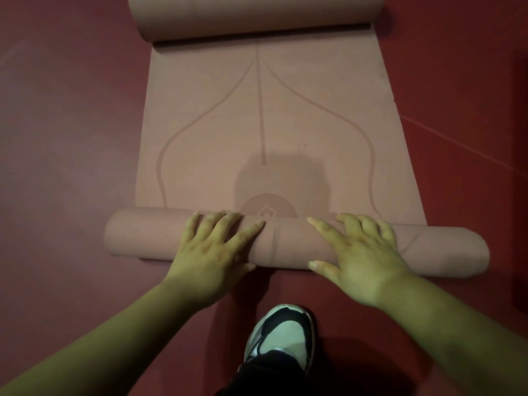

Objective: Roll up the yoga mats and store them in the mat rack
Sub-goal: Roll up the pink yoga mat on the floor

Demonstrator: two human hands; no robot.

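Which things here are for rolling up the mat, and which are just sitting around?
For the job: yoga mat, partly rolled; left hand and right hand, both pressing on its roll.
Just there: shoe, standing on the red floor.

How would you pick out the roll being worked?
A pink yoga mat lies on the red floor, curled at both ends. The near roll sits ahead of the shoe; unlike the far roll, the left hand and right hand press on it.
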